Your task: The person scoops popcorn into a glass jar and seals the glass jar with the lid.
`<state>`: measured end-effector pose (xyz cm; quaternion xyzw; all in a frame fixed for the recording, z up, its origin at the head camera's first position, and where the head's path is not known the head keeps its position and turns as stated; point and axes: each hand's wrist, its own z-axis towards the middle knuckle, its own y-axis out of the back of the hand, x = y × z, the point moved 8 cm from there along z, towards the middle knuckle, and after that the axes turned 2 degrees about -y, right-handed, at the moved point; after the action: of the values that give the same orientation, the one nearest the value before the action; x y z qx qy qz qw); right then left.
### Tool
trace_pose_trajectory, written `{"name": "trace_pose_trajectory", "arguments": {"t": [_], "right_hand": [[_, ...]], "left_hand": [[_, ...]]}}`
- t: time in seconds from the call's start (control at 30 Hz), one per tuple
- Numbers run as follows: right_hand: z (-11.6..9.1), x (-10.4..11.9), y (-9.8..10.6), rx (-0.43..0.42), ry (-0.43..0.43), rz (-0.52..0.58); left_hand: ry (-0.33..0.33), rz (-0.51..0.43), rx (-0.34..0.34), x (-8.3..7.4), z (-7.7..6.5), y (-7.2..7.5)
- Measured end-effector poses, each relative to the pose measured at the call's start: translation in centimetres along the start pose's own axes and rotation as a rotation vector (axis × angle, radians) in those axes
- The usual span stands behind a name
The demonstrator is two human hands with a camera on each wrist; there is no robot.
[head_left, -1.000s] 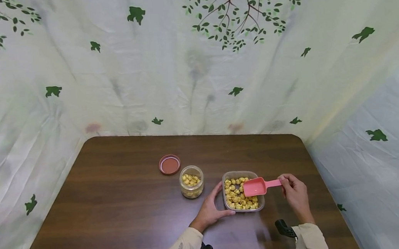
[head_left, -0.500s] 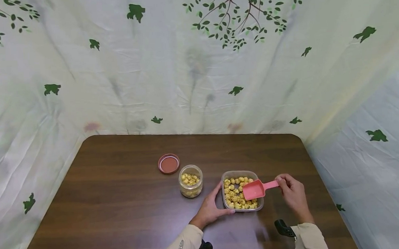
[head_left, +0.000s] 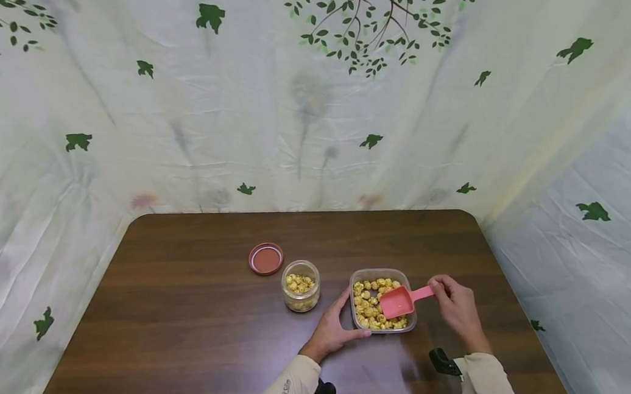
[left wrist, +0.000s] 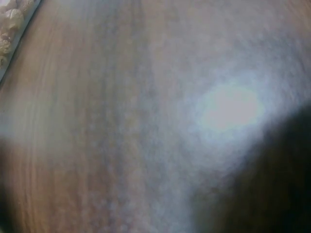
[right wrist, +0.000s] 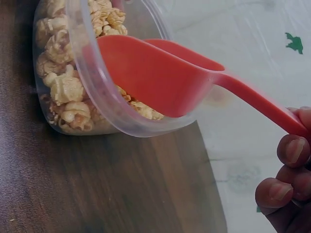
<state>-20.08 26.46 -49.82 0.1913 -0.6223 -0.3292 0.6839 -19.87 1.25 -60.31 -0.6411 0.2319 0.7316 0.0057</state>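
Pink plastic scoop (head_left: 396,303) has shifted toward 8 o'clock, pinched by your right hand (head_left: 457,309); your left hand (head_left: 331,331) grips the clear, squarish plastic tub (head_left: 377,272), likely steadying it

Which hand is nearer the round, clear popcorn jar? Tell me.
Left: the left hand is right of the jar, touching the clear, squarish plastic tub; the right hand is past that tub.
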Motion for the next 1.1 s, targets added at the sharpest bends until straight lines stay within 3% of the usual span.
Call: {"name": "trace_pose_trajectory", "arguments": {"t": [0.4,0.63,0.83,1.1], "right_hand": [[-0.7,0.1,-0.8,0.010,0.068,-0.018],[-1.2,-0.5,-1.5,0.041,0.017,-0.033],[-1.4,-0.5,-1.8,0.035,0.034,-0.037],[-1.7,-0.6,-2.1,-0.037,0.099,-0.020]], "left_hand": [[0.013,0.025,-0.010,-0.1,-0.3,-0.2],[0.015,0.016,-0.005,-0.3,-0.4,-0.4],[0.015,0.008,-0.004,-0.2,-0.4,-0.4],[0.010,0.010,-0.004,-0.2,-0.3,-0.4]]}}
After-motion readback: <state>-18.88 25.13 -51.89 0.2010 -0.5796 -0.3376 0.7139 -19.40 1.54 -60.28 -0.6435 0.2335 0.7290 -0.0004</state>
